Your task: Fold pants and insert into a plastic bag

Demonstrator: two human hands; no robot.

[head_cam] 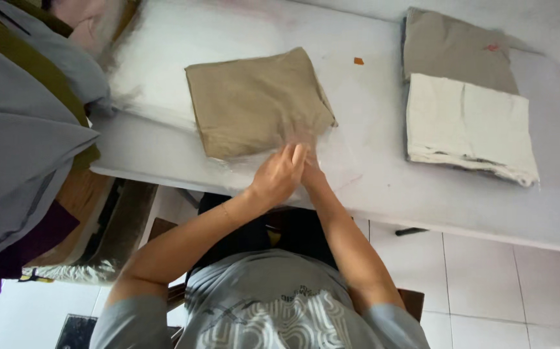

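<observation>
A folded tan cloth (pixel 257 100) lies on the white table (pixel 370 161), inside a clear plastic bag whose open end reaches toward me. My left hand (pixel 279 176) and my right hand (pixel 311 169) are pressed together at the bag's near edge, right below the cloth, fingers pinching the clear plastic. My right hand is mostly hidden behind the left one.
At the right of the table lies a stack of folded cloths, a cream one (pixel 467 126) over a grey-brown one (pixel 454 48). A small orange scrap (pixel 358 61) sits between the piles. Grey and olive fabric (pixel 15 129) hangs at the left. Tiled floor lies below.
</observation>
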